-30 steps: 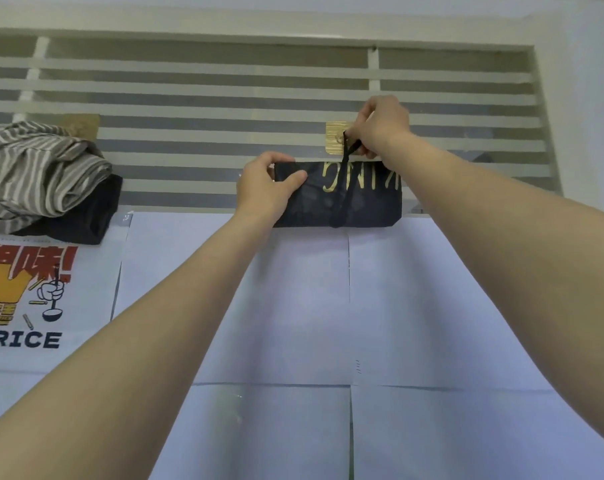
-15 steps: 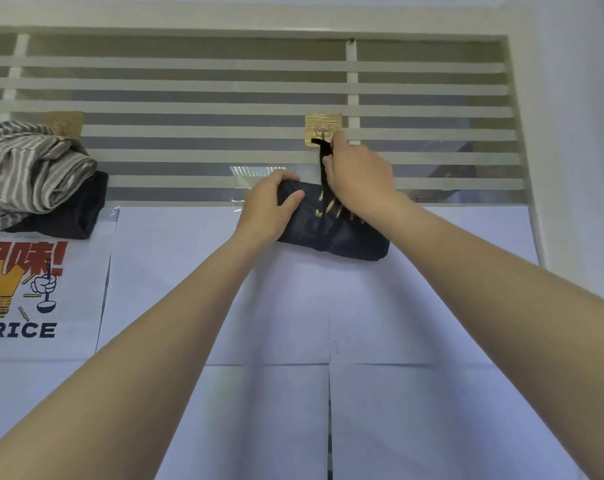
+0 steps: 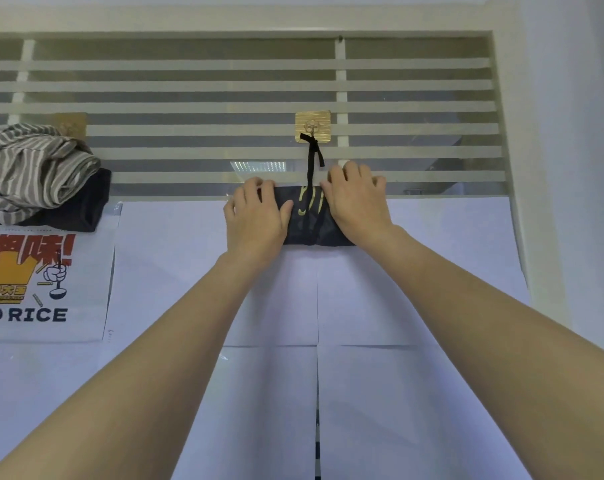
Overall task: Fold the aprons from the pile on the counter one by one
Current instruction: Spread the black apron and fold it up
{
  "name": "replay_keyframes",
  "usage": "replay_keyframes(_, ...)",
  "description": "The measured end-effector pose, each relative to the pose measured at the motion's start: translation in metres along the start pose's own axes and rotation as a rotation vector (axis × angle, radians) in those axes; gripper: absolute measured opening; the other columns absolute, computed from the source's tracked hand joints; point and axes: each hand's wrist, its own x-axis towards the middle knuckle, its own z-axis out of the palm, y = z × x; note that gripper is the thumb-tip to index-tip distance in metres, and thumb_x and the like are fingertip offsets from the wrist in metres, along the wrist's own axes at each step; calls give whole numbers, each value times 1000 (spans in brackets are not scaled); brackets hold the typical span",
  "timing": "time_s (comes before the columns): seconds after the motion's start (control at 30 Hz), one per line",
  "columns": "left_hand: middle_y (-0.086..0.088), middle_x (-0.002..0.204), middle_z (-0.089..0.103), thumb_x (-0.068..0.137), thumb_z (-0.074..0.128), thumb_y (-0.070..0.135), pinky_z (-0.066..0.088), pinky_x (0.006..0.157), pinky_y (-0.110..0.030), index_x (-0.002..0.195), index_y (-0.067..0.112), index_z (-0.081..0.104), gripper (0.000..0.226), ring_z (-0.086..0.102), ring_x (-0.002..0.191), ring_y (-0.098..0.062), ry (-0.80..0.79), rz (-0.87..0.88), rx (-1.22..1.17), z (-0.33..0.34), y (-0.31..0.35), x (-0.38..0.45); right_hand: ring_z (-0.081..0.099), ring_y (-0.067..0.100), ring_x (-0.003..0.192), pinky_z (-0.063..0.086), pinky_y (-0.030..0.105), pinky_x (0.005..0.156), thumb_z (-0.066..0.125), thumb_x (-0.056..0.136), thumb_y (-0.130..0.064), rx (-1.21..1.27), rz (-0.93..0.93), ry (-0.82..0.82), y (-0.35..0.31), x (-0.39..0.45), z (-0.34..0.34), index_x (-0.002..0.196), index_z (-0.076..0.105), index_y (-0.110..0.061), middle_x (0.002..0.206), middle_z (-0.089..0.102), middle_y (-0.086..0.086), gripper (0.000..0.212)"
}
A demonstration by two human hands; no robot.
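Observation:
A folded black apron (image 3: pixel 306 221) with gold lettering lies at the far edge of the paper-covered counter (image 3: pixel 380 306). Its black strap (image 3: pixel 311 161) runs up and loops over a gold hook (image 3: pixel 312 126) on the striped window. My left hand (image 3: pixel 255 220) holds the bundle's left end, fingers curled over the top edge and thumb on the front. On the right end, my right hand (image 3: pixel 357 202) presses with its fingers laid flat over it. Only the apron's middle strip shows between the hands.
At the far left sits the pile: a grey striped apron (image 3: pixel 33 168) on top of a dark one (image 3: pixel 85 207). A second gold hook (image 3: pixel 70 123) is behind it. A printed fried-rice poster (image 3: pixel 23 278) lies below the pile. A white wall (image 3: pixel 570 133) stands on the right.
My right hand let go of the strap, which now hangs from the hook, and came down onto the apron's right end. The tilted bundle is level again. My left hand kept its hold.

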Motion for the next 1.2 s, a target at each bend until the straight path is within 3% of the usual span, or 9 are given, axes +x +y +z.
replay_keyframes(0.17, -11, 143, 44, 88, 18, 48, 29, 105, -45, 140, 4, 40, 71, 42, 131, -26, -106, 157, 130, 7, -8, -19, 44, 32, 111, 38, 35, 74, 30, 103, -28, 134, 10, -23, 8, -10, 6, 120, 46, -1, 119, 48, 17, 36)
replay_keyframes(0.3, -12, 117, 63, 87, 30, 42, 46, 92, -46, 124, 3, 57, 61, 61, 107, -27, -108, 218, 293, 4, -14, -15, 51, 37, 90, 32, 37, 63, 29, 104, -21, 144, 44, -29, 9, -5, 6, 117, 44, -2, 113, 48, 17, 27)
replay_keyframes(0.4, -10, 110, 64, 89, 33, 43, 47, 92, -47, 124, 5, 58, 57, 62, 102, -26, -80, 285, 411, 7, -20, -13, 46, 31, 72, 32, 37, 59, 37, 99, -7, 83, 72, -71, 6, -5, 5, 125, 38, -3, 116, 46, 17, 26)
replay_keyframes(0.5, -10, 115, 62, 92, 32, 44, 44, 95, -49, 130, 7, 54, 58, 55, 111, -26, -119, 294, 439, 13, -25, -15, 43, 26, 74, 30, 33, 56, 41, 89, 2, -45, 83, -22, 1, -5, 11, 122, 43, -5, 116, 45, 15, 34)
replay_keyframes(0.6, -12, 127, 59, 92, 27, 46, 42, 97, -53, 133, 7, 51, 62, 53, 122, -30, -121, 269, 465, 16, -27, -13, 51, 22, 67, 31, 27, 55, 38, 71, -1, -215, 36, 101, -2, -4, 12, 85, 59, -14, 82, 56, 5, 29)
replay_keyframes(0.67, -11, 145, 43, 91, 15, 50, 31, 106, -55, 142, 8, 38, 70, 38, 135, -31, -138, 267, 441, 12, -24, -10, 51, 22, 65, 35, 26, 57, 29, 67, -3, -208, 22, 87, -1, -3, 9, 78, 59, -16, 76, 55, 4, 34)
replay_keyframes(0.77, -3, 158, 13, 85, -3, 53, 4, 115, -51, 150, 10, 11, 79, 8, 146, -27, -182, 241, 367, 7, -22, -9, 53, 30, 80, 38, 35, 67, 39, 71, 3, -136, 67, 120, -2, -6, 8, 93, 59, -6, 91, 56, 14, 32)
replay_keyframes(1.03, -1, 158, 13, 88, 0, 45, 1, 116, -46, 150, 11, 13, 72, 8, 146, -23, -100, 249, 275, -29, -4, -36, 55, 30, 78, 33, 36, 73, 27, 67, -2, -7, -46, 315, -8, -32, -23, 90, 59, -7, 88, 57, 13, 39)
replay_keyframes(1.2, 2, 159, -5, 101, 19, 40, 1, 116, -45, 151, 18, 1, 57, -6, 146, -20, -290, 202, 255, -35, -1, -59, 55, 34, 98, 35, 46, 88, 31, 86, -14, -67, -130, 107, -15, -54, -23, 107, 59, -6, 109, 58, 17, 35)
